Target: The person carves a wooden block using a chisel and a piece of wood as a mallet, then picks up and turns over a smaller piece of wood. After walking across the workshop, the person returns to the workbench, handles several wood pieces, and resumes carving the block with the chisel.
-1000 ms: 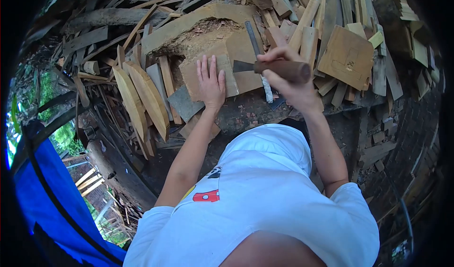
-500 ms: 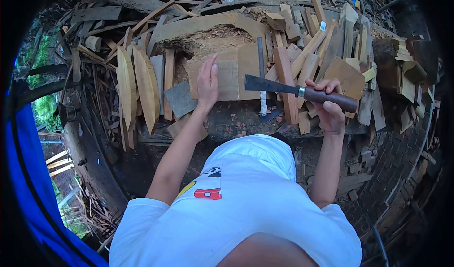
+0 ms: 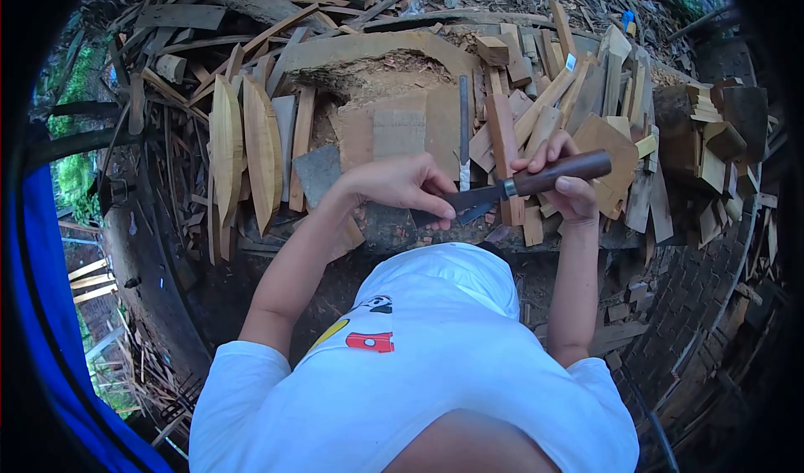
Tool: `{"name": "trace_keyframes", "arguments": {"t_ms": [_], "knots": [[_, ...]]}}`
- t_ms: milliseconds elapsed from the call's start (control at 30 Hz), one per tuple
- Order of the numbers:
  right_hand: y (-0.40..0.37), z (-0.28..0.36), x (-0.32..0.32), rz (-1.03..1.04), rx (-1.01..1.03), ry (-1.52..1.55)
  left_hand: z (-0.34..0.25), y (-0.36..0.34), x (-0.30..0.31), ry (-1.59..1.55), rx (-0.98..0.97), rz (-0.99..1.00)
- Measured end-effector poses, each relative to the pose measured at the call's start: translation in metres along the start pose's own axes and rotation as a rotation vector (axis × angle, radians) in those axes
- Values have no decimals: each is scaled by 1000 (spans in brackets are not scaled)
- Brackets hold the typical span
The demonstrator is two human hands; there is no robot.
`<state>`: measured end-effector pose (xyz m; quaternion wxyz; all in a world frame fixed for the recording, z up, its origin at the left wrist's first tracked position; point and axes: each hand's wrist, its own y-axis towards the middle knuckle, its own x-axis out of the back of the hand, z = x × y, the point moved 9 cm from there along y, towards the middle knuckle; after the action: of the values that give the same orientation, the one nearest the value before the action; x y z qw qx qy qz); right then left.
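A chisel (image 3: 540, 179) with a dark wooden handle, a metal ferrule and a wide flat blade is held across in front of me. My right hand (image 3: 571, 190) has its fingers and thumb around the handle. At the blade's far end, my left hand (image 3: 406, 187) pinches the metal between thumb and bent fingers, covering part of it. Beneath the hands is the workbench, where a flat wooden board (image 3: 399, 134) lies. A long dark metal bar (image 3: 464, 121) with a white-wrapped lower end lies beside a reddish wooden block (image 3: 502, 138).
Two curved pale wood pieces (image 3: 263, 156) stand at the left near a grey flat piece (image 3: 318, 174). Many offcuts crowd the right side, including a wide wood slab (image 3: 605, 151). A hollowed log (image 3: 377, 48) lies behind the board. Blue sheeting (image 3: 50, 322) hangs at the far left.
My left hand has moved right and down from beside the board and closed on the chisel's blade. The chisel has shifted slightly left and down, its blade end now lower.
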<state>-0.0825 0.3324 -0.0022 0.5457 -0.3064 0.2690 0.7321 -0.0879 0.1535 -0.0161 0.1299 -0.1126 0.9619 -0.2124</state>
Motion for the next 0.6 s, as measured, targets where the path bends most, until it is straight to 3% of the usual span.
{"name": "trace_keyframes", "arguments": {"t_ms": [67,100,133,167,200,267,333,367,467,500,533,600], "knots": [[6,-10,0,-163,-154,24,8,7,-16,150,15,70],[7,-11,4,-385,-149,70,15,9,-4,330,91,-150],[12,-19,2,-393,-142,76,20,6,8,506,166,-372],[7,-26,27,-655,-69,157,22,5,11,700,105,-543],[-4,-37,48,-918,7,240,38,10,5,703,110,-530],[1,-37,44,-964,112,100,39,9,7,733,-51,-705],[23,-24,24,-823,157,-83,46,9,5,685,-73,-635],[29,-25,23,-838,154,-74,47,1,13,690,-114,-728],[67,-6,-17,-524,225,-446,56,-18,41,651,-102,-834],[78,-7,-34,-457,213,-556,59,-28,54,500,-89,-929],[88,-8,-55,-330,282,-710,64,-38,66,347,-72,-1019],[103,-23,-95,-102,429,-874,56,-51,71,345,-100,-1028]]}}
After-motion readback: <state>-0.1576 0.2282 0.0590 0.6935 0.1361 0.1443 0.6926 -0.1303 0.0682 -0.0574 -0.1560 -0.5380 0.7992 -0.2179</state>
